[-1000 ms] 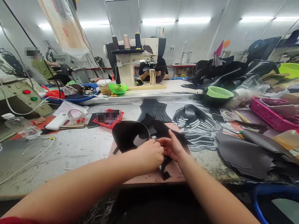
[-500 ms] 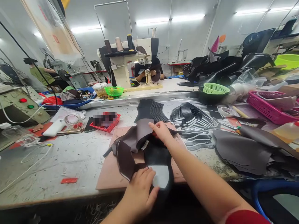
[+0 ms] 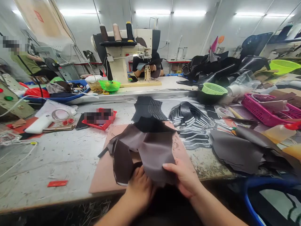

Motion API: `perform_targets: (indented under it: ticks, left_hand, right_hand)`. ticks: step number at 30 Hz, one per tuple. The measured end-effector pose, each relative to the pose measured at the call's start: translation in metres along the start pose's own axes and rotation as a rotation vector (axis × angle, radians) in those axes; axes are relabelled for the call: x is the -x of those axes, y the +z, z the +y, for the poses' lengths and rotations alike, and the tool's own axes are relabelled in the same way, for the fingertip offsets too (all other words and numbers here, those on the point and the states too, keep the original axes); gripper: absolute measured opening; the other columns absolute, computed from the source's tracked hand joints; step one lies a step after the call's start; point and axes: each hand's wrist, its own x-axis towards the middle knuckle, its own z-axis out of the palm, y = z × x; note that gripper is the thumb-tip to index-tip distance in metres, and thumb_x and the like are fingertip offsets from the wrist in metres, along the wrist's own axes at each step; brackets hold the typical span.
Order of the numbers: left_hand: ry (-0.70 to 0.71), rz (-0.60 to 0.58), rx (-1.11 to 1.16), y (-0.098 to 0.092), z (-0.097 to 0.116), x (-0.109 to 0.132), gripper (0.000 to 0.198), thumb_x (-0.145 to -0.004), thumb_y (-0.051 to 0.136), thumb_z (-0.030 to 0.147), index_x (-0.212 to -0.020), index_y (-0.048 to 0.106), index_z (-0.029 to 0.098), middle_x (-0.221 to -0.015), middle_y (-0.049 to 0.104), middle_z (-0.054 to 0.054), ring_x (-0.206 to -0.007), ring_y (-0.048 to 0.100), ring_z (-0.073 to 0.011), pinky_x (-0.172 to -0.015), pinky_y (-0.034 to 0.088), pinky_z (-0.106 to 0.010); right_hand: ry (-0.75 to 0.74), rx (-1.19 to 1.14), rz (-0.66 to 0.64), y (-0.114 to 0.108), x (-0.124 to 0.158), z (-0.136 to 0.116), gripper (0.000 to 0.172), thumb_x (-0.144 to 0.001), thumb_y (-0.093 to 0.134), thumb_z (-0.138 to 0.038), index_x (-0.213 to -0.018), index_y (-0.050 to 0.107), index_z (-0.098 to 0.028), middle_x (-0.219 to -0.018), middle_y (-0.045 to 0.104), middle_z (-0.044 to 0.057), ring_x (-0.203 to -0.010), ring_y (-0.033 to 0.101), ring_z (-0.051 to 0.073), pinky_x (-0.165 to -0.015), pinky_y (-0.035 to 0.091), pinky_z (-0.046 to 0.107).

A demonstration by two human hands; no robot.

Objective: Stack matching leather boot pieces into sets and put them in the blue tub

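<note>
My right hand (image 3: 187, 177) grips the near right edge of a dark brown leather piece (image 3: 157, 150), thumb on top and fingers beneath. Just left of it, my left hand (image 3: 141, 185) has curled fingers partly tucked under the same piece's left edge; what they hold is hidden. A darker brown leather panel (image 3: 122, 163) with a pale edge lies left of that hand. Beyond the held piece is black material (image 3: 150, 125). These pieces rest on a pinkish board (image 3: 101, 180) at the table's front edge.
Stacked black pieces (image 3: 147, 108) and black strips (image 3: 190, 116) lie behind the board. Brown leather sheets (image 3: 235, 153) are at right, a red basket (image 3: 100, 125) at left. A sewing machine (image 3: 122, 66) stands beyond, a person working behind it. A blue-rimmed container (image 3: 246, 196) sits low right.
My right hand has drawn the brown leather flap toward me and laid it over the black piece with the white patch, now covered. My left hand's fingers have curled in under it.
</note>
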Motion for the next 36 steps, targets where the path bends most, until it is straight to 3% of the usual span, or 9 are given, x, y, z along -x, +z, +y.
perform_targets:
  ticks: [3,7,13,15,18,22,26,36]
  left_hand:
    - [-0.058,0.012,0.077,0.005,-0.008,-0.024,0.016,-0.076,0.054,0.021,-0.09,0.06,0.017,-0.101,0.063,-0.012,-0.104,0.053,-0.0312,-0.088,0.043,-0.049]
    - [-0.135,0.048,0.182,-0.003,-0.017,-0.039,0.025,-0.075,0.052,0.018,-0.099,0.055,0.016,-0.114,0.057,-0.013,-0.108,0.052,-0.0276,-0.09,0.043,-0.045]
    - [-0.362,0.151,0.392,-0.016,-0.027,-0.025,0.009,-0.083,0.029,0.018,-0.086,0.037,0.02,-0.092,0.064,-0.006,-0.073,0.065,-0.014,-0.057,0.051,-0.025]
    - [-0.423,0.182,0.419,-0.014,-0.026,-0.028,0.006,-0.085,0.034,0.027,-0.081,0.033,0.022,-0.085,0.064,-0.004,-0.066,0.065,-0.0134,-0.053,0.049,-0.023]
    - [-0.476,0.216,0.393,-0.009,-0.023,-0.035,0.017,-0.076,0.048,0.03,-0.075,0.034,0.022,-0.07,0.06,0.002,-0.058,0.061,-0.0136,-0.054,0.048,-0.024]
    - [-0.429,0.186,0.36,-0.01,-0.023,-0.04,0.004,-0.073,0.048,0.024,-0.072,0.047,0.021,-0.063,0.056,0.003,-0.057,0.058,-0.0138,-0.055,0.045,-0.025]
    - [-0.339,0.137,0.383,-0.013,-0.027,-0.039,0.014,-0.074,0.049,0.024,-0.077,0.063,0.021,-0.075,0.065,-0.001,-0.072,0.062,-0.0151,-0.066,0.048,-0.025]
    - [-0.334,0.152,0.343,-0.011,-0.025,-0.041,0.017,-0.076,0.053,0.03,-0.076,0.067,0.021,-0.07,0.066,-0.001,-0.062,0.06,-0.0142,-0.055,0.046,-0.023]
  right_hand:
    - [-0.004,0.346,0.124,-0.008,-0.01,0.008,0.026,-0.074,0.051,-0.04,-0.086,0.06,-0.019,-0.073,0.065,0.005,-0.068,0.06,0.02,-0.063,0.048,0.032]
    - [-0.043,0.622,0.176,-0.017,-0.035,0.001,0.02,-0.066,0.06,-0.039,-0.066,0.058,-0.019,-0.063,0.06,0.003,-0.063,0.055,0.02,-0.053,0.041,0.028]
    - [-0.104,0.894,0.152,-0.025,-0.041,-0.001,0.026,-0.063,0.065,-0.032,-0.048,0.047,-0.021,-0.054,0.05,-0.001,-0.056,0.047,0.016,-0.052,0.032,0.027]
    - [-0.143,0.958,0.122,-0.024,-0.042,-0.001,0.029,-0.063,0.066,-0.03,-0.046,0.044,-0.021,-0.059,0.051,0.0,-0.059,0.046,0.016,-0.055,0.032,0.027]
    - [-0.188,1.032,0.08,-0.024,-0.045,-0.003,0.033,-0.061,0.069,-0.027,-0.045,0.041,-0.021,-0.063,0.05,0.001,-0.062,0.045,0.016,-0.056,0.031,0.028]
    - [-0.162,1.085,-0.008,-0.037,-0.059,-0.01,0.035,-0.06,0.07,-0.031,-0.046,0.039,-0.021,-0.05,0.045,-0.004,-0.052,0.043,0.013,-0.05,0.028,0.026]
    - [-0.094,1.101,-0.06,-0.052,-0.073,-0.018,0.033,-0.06,0.069,-0.03,-0.045,0.042,-0.02,-0.042,0.041,-0.007,-0.045,0.039,0.01,-0.047,0.026,0.023]
    - [-0.134,1.101,0.023,-0.052,-0.073,-0.013,0.027,-0.061,0.067,-0.027,-0.046,0.046,-0.02,-0.049,0.049,-0.006,-0.052,0.045,0.011,-0.05,0.03,0.024]
